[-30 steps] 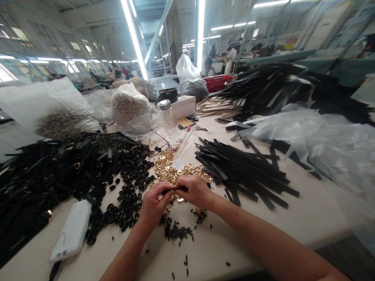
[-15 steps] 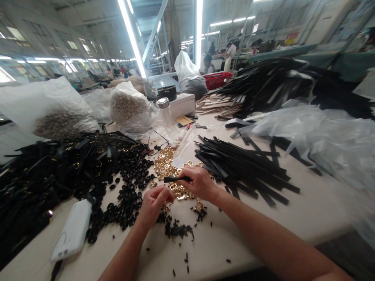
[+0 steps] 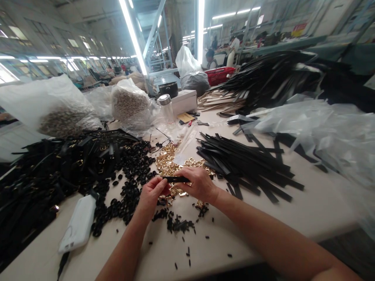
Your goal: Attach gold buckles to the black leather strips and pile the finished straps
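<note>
From afar I see the left hand and right hand pinching one black strip, apparently to hold it straight.

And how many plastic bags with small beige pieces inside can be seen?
2: a large bag at far left, and a smaller bag to its right, left of the bottle. Others may be hidden behind them.

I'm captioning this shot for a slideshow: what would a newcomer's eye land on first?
Probably the gold buckles heaped in the middle, bright between round black pieces on the left and long black strips on the right. At the heap's near side, the left hand and right hand hold a single dark band.
</note>
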A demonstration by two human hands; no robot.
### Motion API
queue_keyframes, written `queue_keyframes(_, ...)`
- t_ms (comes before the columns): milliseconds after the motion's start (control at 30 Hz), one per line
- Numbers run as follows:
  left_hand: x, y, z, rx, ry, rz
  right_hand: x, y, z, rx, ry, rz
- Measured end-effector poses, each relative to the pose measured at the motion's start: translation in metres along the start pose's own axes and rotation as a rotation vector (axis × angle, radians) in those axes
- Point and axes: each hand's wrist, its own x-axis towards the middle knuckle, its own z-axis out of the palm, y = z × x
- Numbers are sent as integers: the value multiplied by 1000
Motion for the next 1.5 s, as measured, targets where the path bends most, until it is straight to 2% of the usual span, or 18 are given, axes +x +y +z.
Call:
queue_keyframes(133, -1, -1, 3, 30, -43, 18, -1, -3, 1, -14, -16, 10)
queue_keyframes(400, -2, -3, 1, -32, -56, 34, -1, -5, 2, -64, -28, 0)
queue_keyframes(633, -4, 0, 0, 78, -30, 72, -1, -1, 0, -150, -64, -18)
queue_keyframes(767, -3, 8, -18, 106, 88, 107, 0, 8, -3, -171, -65, 4)
queue_keyframes(933, -8, 31, -57, 267, 199, 201, 0, 15, 1, -198, -77, 3)
queue_keyframes(1000, -14, 40, -67, 424, 154, 221, 0, 16, 3, -211, -99, 7)
queue_keyframes(1067, -22, 43, -71, 653, 43, 248, 0, 16, 3, -222, -130, 17)
queue_keyframes(1167, -32, 38, -65, 963, -161, 325, 0, 15, 3, -232, -165, 36)
queue_keyframes(1233, -35, 31, -59, 1101, -244, 375, 0, 14, 2, -233, -171, 42)
queue_keyframes(1367, -27, 20, -52, 1250, -249, 436, 0, 13, 0, -212, -154, 37)
queue_keyframes(1500, -16, 21, -49, 1234, -256, 423, 0, 12, -2, -195, -159, 47)
